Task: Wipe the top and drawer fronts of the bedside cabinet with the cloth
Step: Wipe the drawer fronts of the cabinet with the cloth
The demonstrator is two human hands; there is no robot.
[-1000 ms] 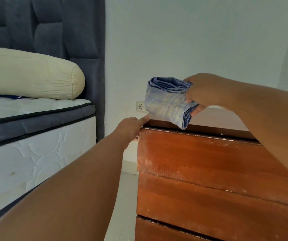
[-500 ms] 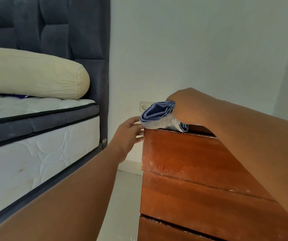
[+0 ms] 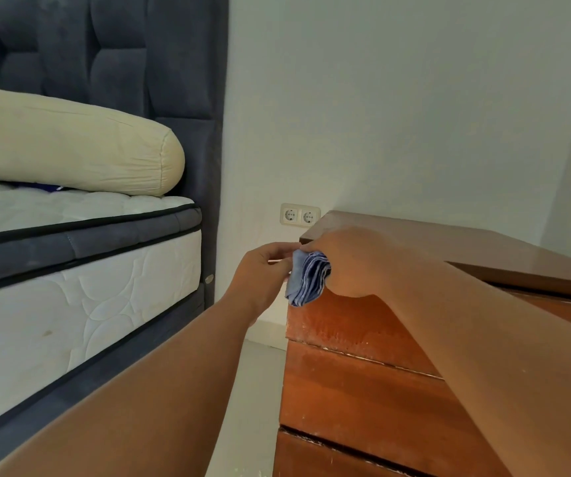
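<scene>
My right hand point(image 3: 349, 261) grips the folded cloth point(image 3: 306, 278) closed against the cabinet's point(image 3: 363, 390) top-left corner, my left hand point(image 3: 263, 273) pinching its hanging edge.

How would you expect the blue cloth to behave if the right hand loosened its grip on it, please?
The blue cloth is probably floppy: its bunched folds droop below the right hand. It looks light, pinched by fingers alone. Loosened, it would likely unfold and slide down the top drawer front, not stay put.
</scene>
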